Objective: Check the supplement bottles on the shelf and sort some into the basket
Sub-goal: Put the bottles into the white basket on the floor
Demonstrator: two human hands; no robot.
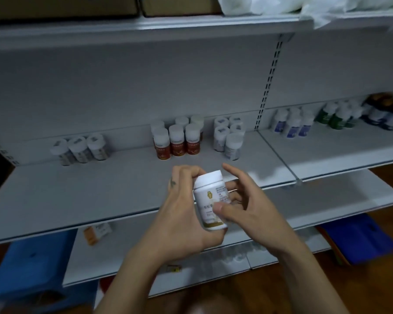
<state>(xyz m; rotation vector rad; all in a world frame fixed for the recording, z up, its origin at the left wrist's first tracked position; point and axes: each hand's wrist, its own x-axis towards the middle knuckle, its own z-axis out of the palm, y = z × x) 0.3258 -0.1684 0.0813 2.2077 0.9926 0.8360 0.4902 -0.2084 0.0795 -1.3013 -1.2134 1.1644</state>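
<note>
Held white bottle (210, 200), upright with a slight tilt, in front of the middle shelf (77, 196) and above its front edge; white cap uppermost, gold band at the base, label print too small to read. The left hand (182, 220) gripped it from the left and from beneath, fingers curled round the body and up by the cap. The right hand (247, 207) pinched it from the right, thumb pressed on the label and the lower fingers curled behind, while the index finger stood out straight above the cap.

On the shelf behind, from left: three grey-labelled bottles (81, 149); a cluster of red-labelled bottles (177, 143); a cluster of pale-labelled bottles (229, 137). Past the upright divider stood blue-labelled bottles (293, 123), green-labelled bottles (337, 116) and dark bottles (383, 112).

Below lay an orange box (95, 233) on a lower shelf. A blue object (32, 264) sat at floor level, lower left; whether it was the basket could not be told.
</note>
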